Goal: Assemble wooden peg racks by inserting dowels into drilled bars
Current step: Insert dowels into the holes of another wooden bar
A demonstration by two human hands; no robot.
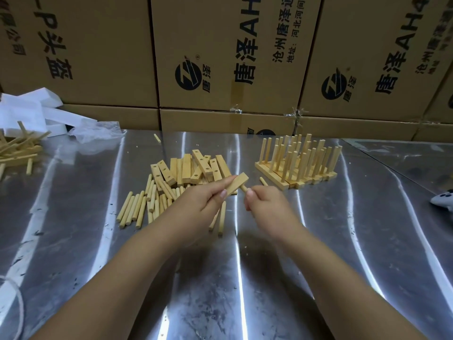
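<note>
With left hand [210, 200], pinches bar [236, 184] between thumb and fingers, raised and tilted, in front of the bar pile. With right hand [267, 204], grips dowel [244, 188], fingers curled round it, only its tip showing, touching the bar's underside.

Behind, closing off the far edge: stacked brown cartons [220, 33], printed in black "唐泽AH", "沧州唐泽", "地址:河北河间", with a round logo. Below: table [245, 266] of shiny, scuffed sheet metal, streaked with glare; open metal wide on both sides of the forearms; seam slanting across far right. Right of centre: racks [296, 165], pale square-edged bars side by side with round pegs upright. Centre: bar pile [191, 168], drilled holes showing, overlapping loose dowels [139, 207] fanned towards the left. Far left: white foam [29, 111] blocks, crumpled clear film [95, 131], heap of sticks [17, 148] at the edge.
</note>
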